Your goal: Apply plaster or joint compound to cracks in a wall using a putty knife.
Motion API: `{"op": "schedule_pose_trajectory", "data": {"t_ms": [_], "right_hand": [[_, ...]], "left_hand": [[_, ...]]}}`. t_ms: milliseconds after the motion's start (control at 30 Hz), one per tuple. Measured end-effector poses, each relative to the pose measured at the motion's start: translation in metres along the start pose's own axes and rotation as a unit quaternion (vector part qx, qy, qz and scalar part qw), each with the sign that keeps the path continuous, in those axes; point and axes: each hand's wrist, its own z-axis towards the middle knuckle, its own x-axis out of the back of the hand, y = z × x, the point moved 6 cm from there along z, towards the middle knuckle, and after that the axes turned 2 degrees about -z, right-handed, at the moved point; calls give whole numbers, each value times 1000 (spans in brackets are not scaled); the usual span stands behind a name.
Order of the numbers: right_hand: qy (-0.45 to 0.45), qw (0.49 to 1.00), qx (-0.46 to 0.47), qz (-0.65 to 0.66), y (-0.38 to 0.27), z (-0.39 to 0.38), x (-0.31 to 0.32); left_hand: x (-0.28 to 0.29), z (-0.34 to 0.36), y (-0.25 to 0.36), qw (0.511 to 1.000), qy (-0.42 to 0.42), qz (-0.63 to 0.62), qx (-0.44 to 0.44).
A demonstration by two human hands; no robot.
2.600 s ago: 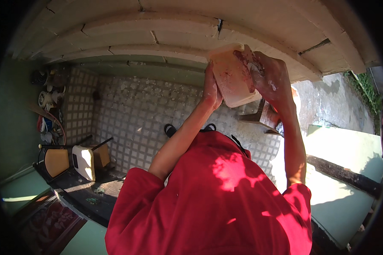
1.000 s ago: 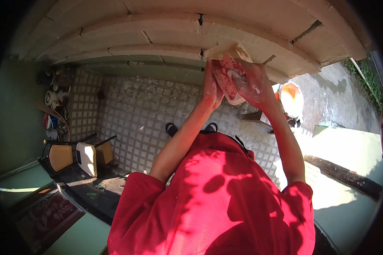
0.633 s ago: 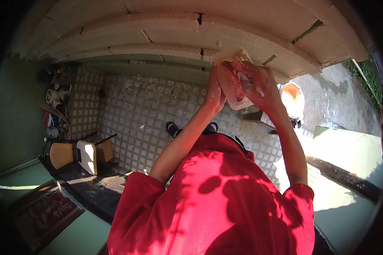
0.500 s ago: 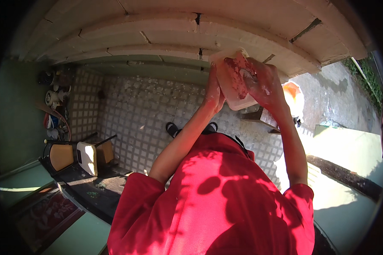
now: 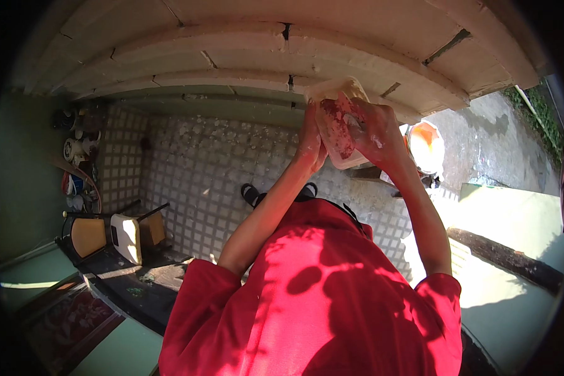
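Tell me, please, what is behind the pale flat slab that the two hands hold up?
Behind the slab runs a cream block wall. The left hand and right hand grip the slab. The wall directly behind it is covered.

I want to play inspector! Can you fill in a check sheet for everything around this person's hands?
Surface: pale block wall with open joints, just ahead of the hands.
Job's things: flat pale board smeared reddish, raised at the wall.
Clutter: tipped chair; orange bucket; small pots and cans on a shelf.
Hands: left hand against the board's left edge; right hand grips its right side.
Cables: nothing seen.
Surroundings: checked tile floor, feet in dark sandals, red shirt, green plants at far right.
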Motion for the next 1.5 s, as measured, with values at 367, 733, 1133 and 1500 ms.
{"op": "schedule_pose_trajectory", "data": {"t_ms": [367,733,1133,1500], "right_hand": [[54,997,-58,1,2,-2,35],[7,1000,-23,-9,-8,-2,3],[10,996,-94,6,22,-8,17],[-16,996,88,-25,-5,-24,69]], "left_hand": [[1,0,-1,999,11,6,31],[3,3,-2,999,21,26,42],[0,5,-2,996,-3,55,65],[-6,6,14,984,-49,43,165]]}}
